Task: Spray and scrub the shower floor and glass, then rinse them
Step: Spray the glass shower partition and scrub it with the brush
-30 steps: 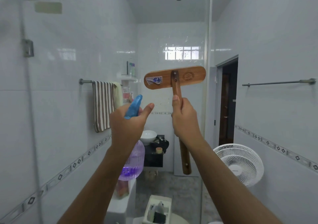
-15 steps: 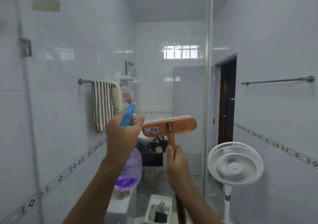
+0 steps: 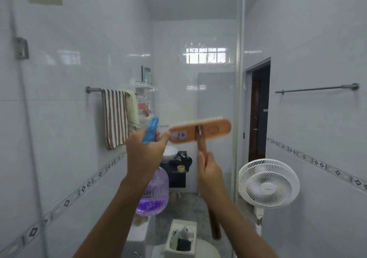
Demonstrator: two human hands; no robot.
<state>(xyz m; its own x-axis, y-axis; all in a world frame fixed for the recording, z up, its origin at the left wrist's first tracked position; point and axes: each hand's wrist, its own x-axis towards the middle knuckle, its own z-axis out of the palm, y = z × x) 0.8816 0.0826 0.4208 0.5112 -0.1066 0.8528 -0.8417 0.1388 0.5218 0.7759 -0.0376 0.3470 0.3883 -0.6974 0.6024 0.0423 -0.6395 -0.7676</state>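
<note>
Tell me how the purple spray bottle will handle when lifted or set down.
The spray bottle in the left hand probably feels light: purple liquid shows only near its bottom. Its clear ribbed body looks like thin plastic, so it is likely slightly squeezable rather than fragile. Round-sided, it would probably roll if laid flat.

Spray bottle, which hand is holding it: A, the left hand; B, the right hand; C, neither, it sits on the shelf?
A: the left hand grips the spray bottle at its blue trigger, while the right hand holds the brush by its handle.
</note>
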